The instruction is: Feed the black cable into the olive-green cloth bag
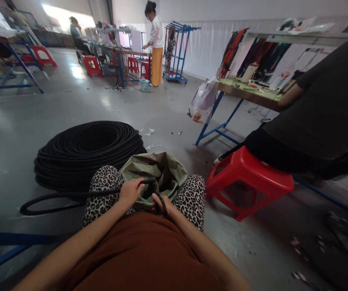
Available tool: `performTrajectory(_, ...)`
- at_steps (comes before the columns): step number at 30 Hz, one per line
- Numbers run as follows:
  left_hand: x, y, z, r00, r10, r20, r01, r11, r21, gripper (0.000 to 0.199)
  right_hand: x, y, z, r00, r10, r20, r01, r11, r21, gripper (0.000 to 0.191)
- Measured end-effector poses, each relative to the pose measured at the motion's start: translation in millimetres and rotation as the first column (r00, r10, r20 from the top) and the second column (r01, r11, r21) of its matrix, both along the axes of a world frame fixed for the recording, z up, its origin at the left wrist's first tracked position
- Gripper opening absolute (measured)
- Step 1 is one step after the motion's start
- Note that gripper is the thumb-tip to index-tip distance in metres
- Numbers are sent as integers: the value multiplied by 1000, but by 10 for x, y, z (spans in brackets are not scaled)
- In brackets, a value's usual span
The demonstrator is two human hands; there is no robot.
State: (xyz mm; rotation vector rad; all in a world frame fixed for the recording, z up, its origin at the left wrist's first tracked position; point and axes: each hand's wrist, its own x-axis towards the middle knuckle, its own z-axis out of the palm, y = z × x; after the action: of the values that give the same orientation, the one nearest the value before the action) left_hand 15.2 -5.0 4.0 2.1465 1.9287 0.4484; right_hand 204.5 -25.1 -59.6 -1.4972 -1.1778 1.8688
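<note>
A thick black cord (71, 195) loops in from the left across my knee. My left hand (130, 192) is closed around it, above the left rim of an open olive-green cloth sack (174, 169). The sack sits between my knees with its mouth up; its depth is in shadow. Over the sack's near side my right hand (162, 203) is closed on what looks like scissors (156, 186), with a dark curved handle by the fingers and blades up against the cord's end. My right fingers are partly hidden. A large black coil of cord (89, 149) lies on the floor beyond my left knee.
A red stool (252, 178) with a seated person (322, 105) is close on my right, beside a blue-legged worktable (249, 95). A blue metal bar (13, 238) runs at lower left. Scraps of white thread (157, 146) lie on the floor. People work at tables farther back.
</note>
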Motion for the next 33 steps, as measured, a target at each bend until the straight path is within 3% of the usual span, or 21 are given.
performTrajectory(28,46,-59,33,995,-96,-37,94,994,-53,31,-29,36,-151,998,-46,-36,43,996,-84,41)
performTrajectory(33,45,-53,41,994,-101,-34,99,994,-45,30,-36,16,-75,999,-43,12,44,997,-69,44)
